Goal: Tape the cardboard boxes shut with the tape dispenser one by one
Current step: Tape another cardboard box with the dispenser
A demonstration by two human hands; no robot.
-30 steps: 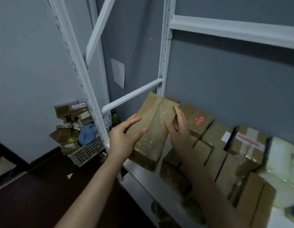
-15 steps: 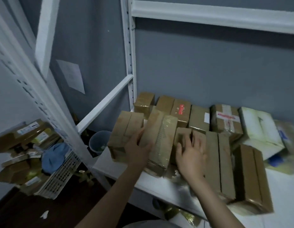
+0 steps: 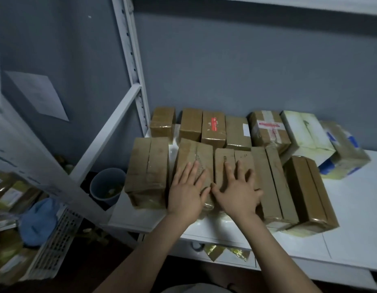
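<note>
Boxes [image 3: 213, 130] of brown cardboard sit in 2 rows on the white shelf [image 3: 352, 208]. In the front row the left hand [image 3: 186, 193] lies flat with straight, spread fingers on the tape-wrapped box [image 3: 189, 153]. The right hand [image 3: 238, 191] lies the same way on the neighbouring box [image 3: 242, 156], and neither hand grips anything. The palms hide the near ends of both boxes. Labels in the back row are too blurred to read. The basket [image 3: 56, 240] at lower left is smeared and partly cut off.
</note>
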